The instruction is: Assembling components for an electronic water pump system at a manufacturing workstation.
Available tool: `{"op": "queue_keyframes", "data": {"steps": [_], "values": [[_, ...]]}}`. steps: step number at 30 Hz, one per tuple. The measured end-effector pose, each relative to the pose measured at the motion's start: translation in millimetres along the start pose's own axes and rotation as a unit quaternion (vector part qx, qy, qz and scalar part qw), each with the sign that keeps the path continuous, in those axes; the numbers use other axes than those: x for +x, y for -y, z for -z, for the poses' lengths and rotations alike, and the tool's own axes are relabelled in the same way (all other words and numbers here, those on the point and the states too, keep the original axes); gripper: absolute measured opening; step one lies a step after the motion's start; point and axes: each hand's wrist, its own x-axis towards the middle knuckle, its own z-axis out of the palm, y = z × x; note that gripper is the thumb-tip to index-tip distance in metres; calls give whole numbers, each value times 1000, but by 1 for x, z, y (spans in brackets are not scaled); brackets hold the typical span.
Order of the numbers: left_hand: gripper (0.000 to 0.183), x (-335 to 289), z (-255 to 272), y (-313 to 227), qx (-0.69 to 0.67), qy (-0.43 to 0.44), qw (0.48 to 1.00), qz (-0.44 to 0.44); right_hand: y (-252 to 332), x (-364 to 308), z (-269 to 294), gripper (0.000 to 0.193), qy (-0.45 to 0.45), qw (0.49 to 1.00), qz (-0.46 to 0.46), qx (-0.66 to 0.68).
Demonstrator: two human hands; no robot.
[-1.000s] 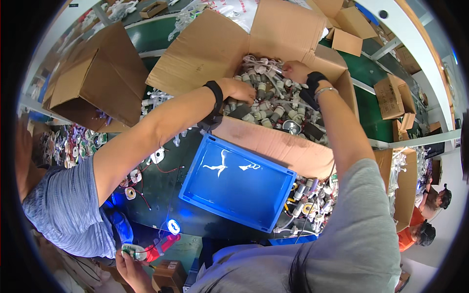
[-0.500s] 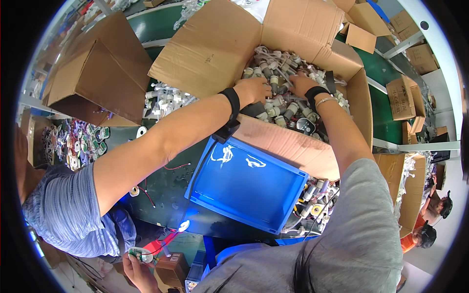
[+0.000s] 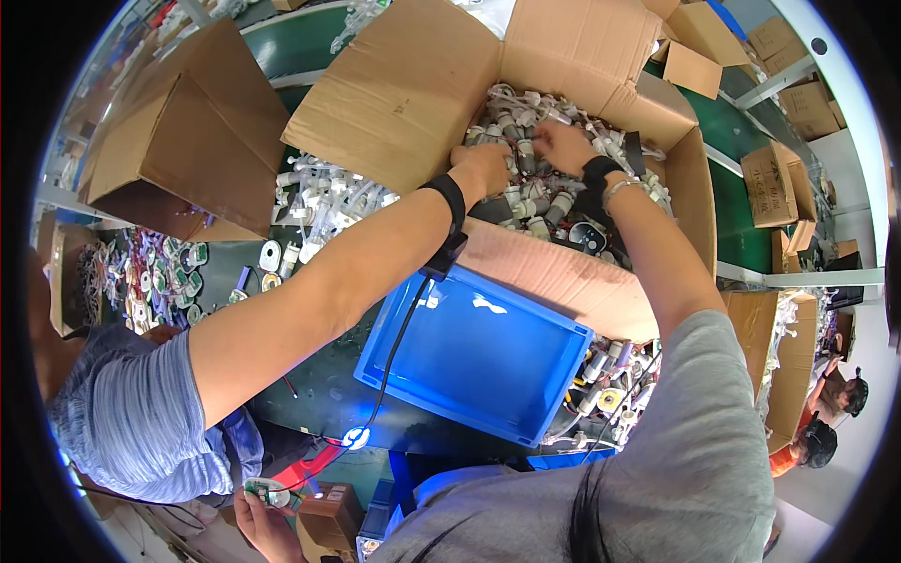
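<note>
At the lower left, my left hand (image 3: pixel 267 533) is closed around a round white part with a green circuit board (image 3: pixel 267 492). Thin wires run from that part. My right hand (image 3: pixel 565 148), banded in black at the wrist, reaches into an open cardboard box (image 3: pixel 554 281). Its blurred, bent fingers are over a heap of grey-and-white cylindrical parts (image 3: pixel 560 208); I cannot make out whether they grip one. In the same box, left of my right hand, is a co-worker's hand (image 3: pixel 481 169), its arm coming from a striped sleeve at the left.
A blue plastic tray (image 3: pixel 474 361) lies tilted before the box. Loose white parts (image 3: pixel 328 202) and circuit boards (image 3: pixel 155 277) cover the table's left side. More parts with wires (image 3: pixel 610 389) lie right of the tray. Another carton (image 3: pixel 202 141) stands at left.
My right hand has shifted left and slightly up over the heap. The co-worker's hand has moved slightly left and the forearm lower, uncovering small parts on the table. My left hand has barely moved.
</note>
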Motion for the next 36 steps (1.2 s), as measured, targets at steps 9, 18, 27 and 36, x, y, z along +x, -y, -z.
{"op": "queue_keyframes", "data": {"steps": [9, 18, 27, 36], "values": [[20, 9, -2, 2, -2, 12, 1000, -8, -26, 11, -40, 41, 68, 997, 38, -15], [20, 10, -8, 11, -33, 18, 999, -11, 6, -15, 49, 49, 73, 927, -131, 344], [20, 16, -12, 11, -56, 40, 997, -27, 48, -48, 84, 50, 86, 840, -115, 524], [21, 16, -5, 7, -88, 67, 992, -54, 128, -113, 141, 51, 47, 913, 40, 403]]}}
